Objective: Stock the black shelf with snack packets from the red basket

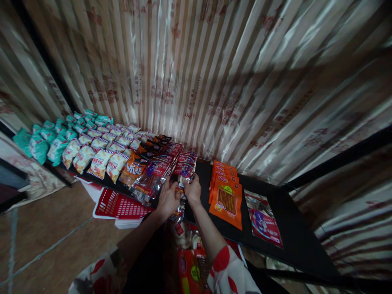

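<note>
My left hand (169, 198) and my right hand (192, 189) meet over the front of a black shelf. Between them, a shiny dark red snack packet (180, 208) is gripped by its sides, largely covered by my fingers. Just behind it lie more dark red packets (185, 163) in an overlapping row. A second row of dark red packets (153, 173) adjoins my left hand. To the right of my right hand, orange snack packets (226, 200) overlap in a row. Farther right, a single red and purple packet (263, 220) lies flat.
Orange and black packets (133, 165), white striped bags (99, 161) and teal bags (58, 147) fill the left of the black shelf (297, 232). Below are a red basket (122, 204) and a container of packets (191, 265). A striped curtain (183, 81) hangs behind.
</note>
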Tool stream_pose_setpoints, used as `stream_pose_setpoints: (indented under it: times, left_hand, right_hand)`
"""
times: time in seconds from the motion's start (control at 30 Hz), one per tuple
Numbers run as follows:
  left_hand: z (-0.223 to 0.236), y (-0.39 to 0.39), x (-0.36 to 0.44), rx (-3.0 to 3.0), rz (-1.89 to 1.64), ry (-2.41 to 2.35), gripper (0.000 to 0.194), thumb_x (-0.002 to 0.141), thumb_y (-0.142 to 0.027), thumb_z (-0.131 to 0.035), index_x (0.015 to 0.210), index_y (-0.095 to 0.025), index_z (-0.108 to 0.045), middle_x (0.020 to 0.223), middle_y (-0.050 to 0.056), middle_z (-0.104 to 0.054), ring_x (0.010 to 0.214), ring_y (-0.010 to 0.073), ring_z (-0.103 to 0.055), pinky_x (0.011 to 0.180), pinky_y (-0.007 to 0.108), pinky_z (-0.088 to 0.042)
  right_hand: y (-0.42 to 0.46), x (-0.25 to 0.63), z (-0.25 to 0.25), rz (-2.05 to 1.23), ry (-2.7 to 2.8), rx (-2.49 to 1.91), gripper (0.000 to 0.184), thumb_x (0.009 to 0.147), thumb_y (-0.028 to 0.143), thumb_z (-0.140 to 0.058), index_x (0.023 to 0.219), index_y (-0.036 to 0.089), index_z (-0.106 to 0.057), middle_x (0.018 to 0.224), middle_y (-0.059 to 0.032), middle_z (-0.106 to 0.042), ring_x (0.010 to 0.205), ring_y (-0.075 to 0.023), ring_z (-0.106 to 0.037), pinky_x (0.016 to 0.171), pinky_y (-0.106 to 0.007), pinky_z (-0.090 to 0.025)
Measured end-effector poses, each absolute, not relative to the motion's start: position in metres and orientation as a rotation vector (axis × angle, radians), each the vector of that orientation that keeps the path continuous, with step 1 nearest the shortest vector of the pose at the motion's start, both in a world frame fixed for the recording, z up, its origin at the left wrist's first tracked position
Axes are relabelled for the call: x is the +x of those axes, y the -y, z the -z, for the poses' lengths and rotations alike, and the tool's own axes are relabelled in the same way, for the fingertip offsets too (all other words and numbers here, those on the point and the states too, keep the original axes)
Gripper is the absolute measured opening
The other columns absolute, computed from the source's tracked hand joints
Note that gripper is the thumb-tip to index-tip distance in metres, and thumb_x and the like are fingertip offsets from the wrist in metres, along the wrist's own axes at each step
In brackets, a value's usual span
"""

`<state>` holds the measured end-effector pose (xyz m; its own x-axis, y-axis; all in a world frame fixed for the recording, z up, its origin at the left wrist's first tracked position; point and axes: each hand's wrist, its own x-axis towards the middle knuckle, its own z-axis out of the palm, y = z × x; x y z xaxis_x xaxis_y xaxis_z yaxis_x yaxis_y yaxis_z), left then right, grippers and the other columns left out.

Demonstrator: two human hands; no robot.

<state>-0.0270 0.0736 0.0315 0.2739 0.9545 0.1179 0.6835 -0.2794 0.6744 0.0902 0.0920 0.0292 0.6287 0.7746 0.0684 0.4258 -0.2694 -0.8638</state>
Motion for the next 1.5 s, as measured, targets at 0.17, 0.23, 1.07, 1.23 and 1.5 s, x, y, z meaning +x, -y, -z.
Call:
stream_pose_setpoints:
  times: [0.17, 0.23, 1.07, 1.23, 1.5]
  left_hand:
    - [-0.033, -0.085, -0.022, 2.138, -0.680, -1.427, 0.045, 0.079, -0.013, -0.042, 0.124, -0.009, -0.051, 0.141, 0.014, -0.037, 0.133, 0.0252, -0.028, 0.110, 0.038, -0.024]
    - [-0.034, -0.092, -0.019, 2.167, -0.692, -1.385, 0.045, 0.080, -0.011, -0.040, 0.124, -0.008, -0.051, 0.139, 0.014, -0.041, 0.134, 0.0242, -0.026, 0.111, 0.038, -0.023]
    - [-0.020, -0.110, 0.010, 2.447, -0.613, -1.420, 0.041, 0.086, -0.026, -0.042, 0.121, -0.007, -0.047, 0.138, 0.015, -0.042, 0.133, 0.0234, -0.027, 0.110, 0.040, -0.022]
    - [-0.013, -0.110, 0.007, 2.517, -0.591, -1.401, 0.047, 0.086, -0.026, -0.041, 0.132, -0.017, -0.041, 0.142, 0.011, -0.037, 0.134, 0.0246, -0.024, 0.110, 0.044, -0.020]
    - [-0.006, -0.109, 0.009, 2.557, -0.452, -1.413, 0.061, 0.082, -0.032, -0.045, 0.138, -0.013, -0.032, 0.146, 0.014, -0.029, 0.137, 0.0307, -0.014, 0.110, 0.047, -0.016]
  right_hand:
    - [-0.091, 0.091, -0.026, -0.457, 0.989, -1.861, 0.052, 0.070, 0.025, -0.056, 0.121, 0.018, -0.051, 0.075, -0.0048, -0.066, 0.067, -0.0207, -0.061, 0.064, -0.029, -0.043]
    - [-0.092, 0.093, -0.026, -0.448, 1.008, -1.856, 0.051, 0.070, 0.023, -0.055, 0.120, 0.018, -0.053, 0.076, -0.0048, -0.067, 0.068, -0.0202, -0.061, 0.065, -0.028, -0.043]
    - [-0.084, 0.103, -0.016, -0.278, 1.176, -2.204, 0.040, 0.081, 0.024, -0.045, 0.119, 0.018, -0.057, 0.098, -0.0109, -0.061, 0.085, -0.0208, -0.060, 0.074, -0.029, -0.044]
    - [-0.083, 0.102, -0.015, -0.130, 1.221, -2.163, 0.041, 0.085, 0.023, -0.036, 0.120, 0.014, -0.055, 0.111, -0.0137, -0.056, 0.102, -0.0229, -0.053, 0.085, -0.033, -0.041]
    - [-0.122, 0.105, -0.030, -0.155, 1.654, -2.008, 0.044, 0.090, 0.032, -0.031, 0.126, 0.018, -0.051, 0.140, -0.0058, -0.041, 0.134, -0.0207, -0.021, 0.106, -0.038, -0.024]
